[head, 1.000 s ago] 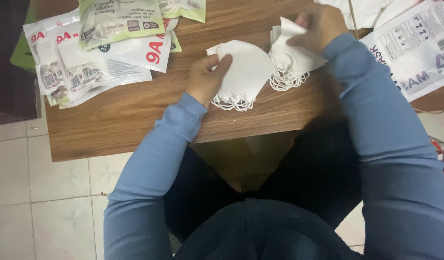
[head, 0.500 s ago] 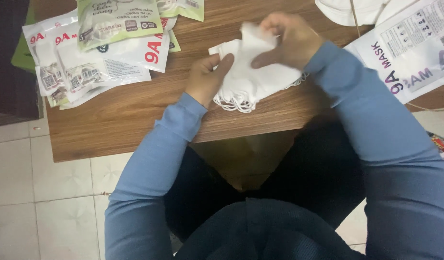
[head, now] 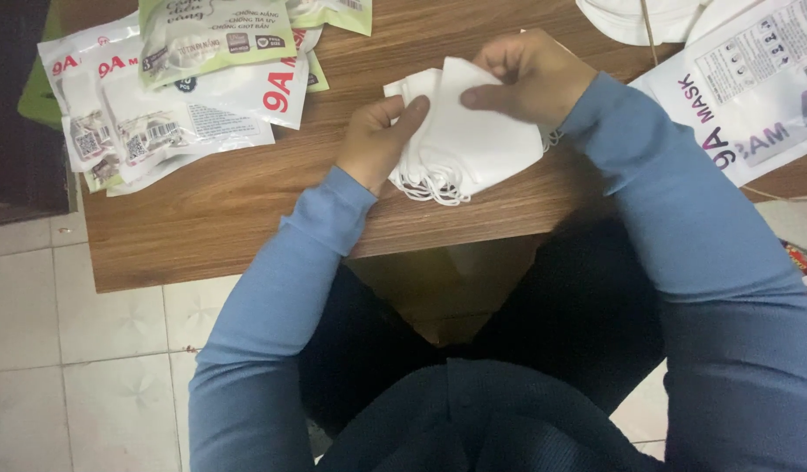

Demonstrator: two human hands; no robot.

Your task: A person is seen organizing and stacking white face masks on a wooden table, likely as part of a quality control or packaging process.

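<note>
We sit at a brown wooden table (head: 246,210) above a pale tiled floor (head: 62,350). Near its front edge lies the stack of white folded fabric face masks (head: 473,140) with thin ear loops. Our left hand (head: 377,144) closes on the stack's left side, thumb over the top. Our right hand (head: 530,79) pinches the upper edge with closed fingers. To do it well, we should keep the edges level and the loops together. Printed plastic mask packets (head: 185,79) lie to the left, well apart.

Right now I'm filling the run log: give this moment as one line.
left hand: steadies stack of white masks | right hand: pinches stack's top | wooden table | packets at left
</note>
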